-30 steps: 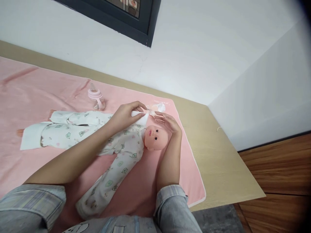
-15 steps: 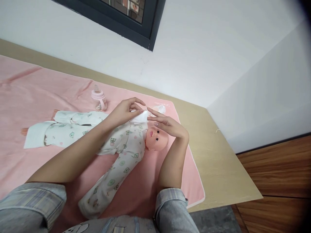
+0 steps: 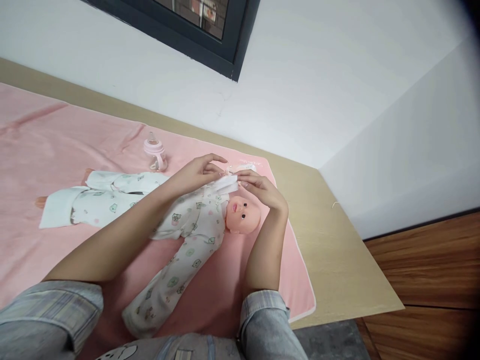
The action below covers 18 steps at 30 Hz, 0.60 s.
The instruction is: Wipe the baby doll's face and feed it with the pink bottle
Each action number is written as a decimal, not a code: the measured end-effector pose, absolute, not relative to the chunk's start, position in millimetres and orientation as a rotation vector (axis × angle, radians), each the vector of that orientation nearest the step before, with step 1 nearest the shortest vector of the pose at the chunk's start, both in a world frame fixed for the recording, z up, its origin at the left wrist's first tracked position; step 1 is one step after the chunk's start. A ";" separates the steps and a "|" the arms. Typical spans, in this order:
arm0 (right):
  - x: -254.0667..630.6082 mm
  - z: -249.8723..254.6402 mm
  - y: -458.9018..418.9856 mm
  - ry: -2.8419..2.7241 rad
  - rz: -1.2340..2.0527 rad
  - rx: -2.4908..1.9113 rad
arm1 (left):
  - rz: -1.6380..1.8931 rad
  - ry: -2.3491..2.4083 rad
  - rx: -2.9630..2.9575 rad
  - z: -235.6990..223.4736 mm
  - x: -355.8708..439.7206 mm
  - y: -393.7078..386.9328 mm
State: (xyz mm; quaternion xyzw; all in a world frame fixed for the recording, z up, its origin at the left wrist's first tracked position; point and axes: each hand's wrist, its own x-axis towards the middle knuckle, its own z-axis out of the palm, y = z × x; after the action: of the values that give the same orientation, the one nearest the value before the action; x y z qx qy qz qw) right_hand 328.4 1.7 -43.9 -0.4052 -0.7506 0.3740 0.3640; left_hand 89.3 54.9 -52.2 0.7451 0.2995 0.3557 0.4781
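Observation:
A baby doll (image 3: 242, 214) lies on its back, dressed in a white outfit (image 3: 202, 212) printed with small green and brown figures. Over the doll's far shoulder, both hands meet at a plain white sleeve cuff (image 3: 227, 185). The fingers of my left hand (image 3: 198, 174) are bent and pinched at the cuff's far edge. From the other side, my right hand (image 3: 265, 192) grips the cuff with thumb and fingers together. The doll's near sleeve stretches toward me, its end spread on the blanket. Whether the doll's far hand is inside the cuff is hidden.
A pink blanket (image 3: 93, 135) covers most of the wooden table (image 3: 330, 250). A baby bottle with a pink collar and handle (image 3: 155, 155) stands beyond the doll's legs. Behind the table rises a white wall (image 3: 285, 90) with a dark window frame (image 3: 228, 60).
My right hand's fingers have closed in from a spread pose onto the white cuff. The cuff has shifted slightly right and looks more stretched. My left hand has moved slightly right.

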 end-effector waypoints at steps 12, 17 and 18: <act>379.3 -104.4 27.7 -1.151 0.774 -1.527 | 1.394 1.026 1.796 -23.0 16.0 78.6; 387.2 -115.0 32.8 -1.103 0.745 -1.494 | 1.466 1.379 1.775 -37.1 -28.0 109.1; 386.6 -114.6 35.9 -1.115 0.755 -1.475 | 1.405 1.473 1.767 -42.2 -36.4 116.6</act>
State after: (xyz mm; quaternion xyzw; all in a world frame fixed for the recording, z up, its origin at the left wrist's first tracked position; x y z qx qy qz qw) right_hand 386.6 35.9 -114.6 -0.6209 -0.4693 0.3177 0.5416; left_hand -36.4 116.6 -42.2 0.6394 0.5330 0.5082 0.2210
